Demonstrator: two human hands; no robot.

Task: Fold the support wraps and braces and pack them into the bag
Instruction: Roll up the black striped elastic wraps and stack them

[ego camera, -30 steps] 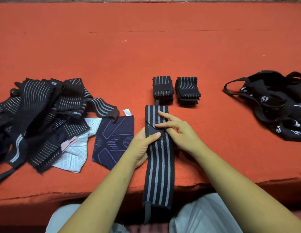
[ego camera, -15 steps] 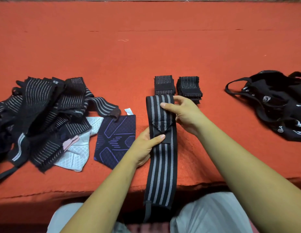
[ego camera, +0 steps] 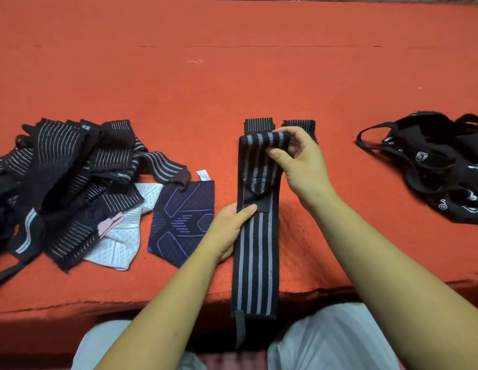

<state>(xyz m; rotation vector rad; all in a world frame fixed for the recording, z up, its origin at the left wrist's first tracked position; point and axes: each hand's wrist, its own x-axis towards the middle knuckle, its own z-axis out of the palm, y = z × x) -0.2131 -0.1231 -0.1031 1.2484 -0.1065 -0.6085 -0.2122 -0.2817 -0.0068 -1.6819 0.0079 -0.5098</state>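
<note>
The tabletop (ego camera: 232, 76), covered in orange-red felt, carries a long striped wrap (ego camera: 255, 249) lying between the left hand (ego camera: 227, 231) and the right hand (ego camera: 302, 166), with its near end hanging over the front edge. Two folded wraps (ego camera: 259, 124) sit just beyond the right hand. Just left of the left hand lies a navy sleeve (ego camera: 184, 217), then a white brace (ego camera: 120, 244) and a heap of black striped wraps (ego camera: 66, 166). The black bag (ego camera: 432, 161) lies well to the right of the right hand.
</note>
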